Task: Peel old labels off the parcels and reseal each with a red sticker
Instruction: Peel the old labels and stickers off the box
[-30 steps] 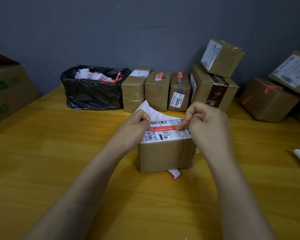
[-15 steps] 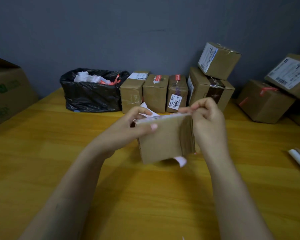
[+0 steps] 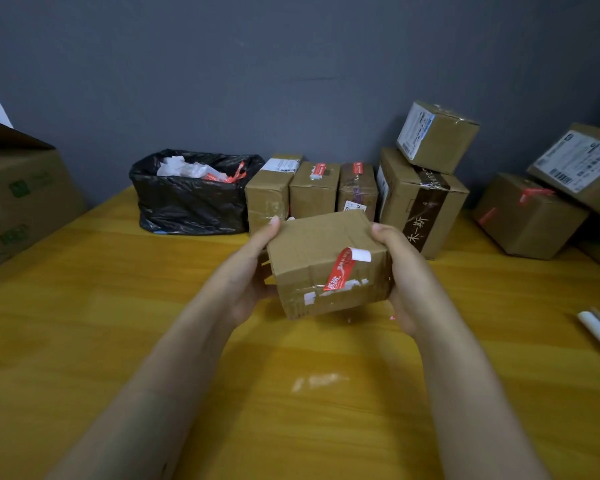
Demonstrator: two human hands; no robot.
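The parcel (image 3: 328, 263), a second ago resting on the tabletop (image 3: 118, 323) label side up, is now being held tilted in the air between the left hand (image 3: 248, 271) and right hand (image 3: 400, 271), showing a face with a red sticker (image 3: 340, 268) instead

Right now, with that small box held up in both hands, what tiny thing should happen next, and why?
Probably press down the red sticker: its white end curls up off the small box, which the left hand and right hand grip by its sides.
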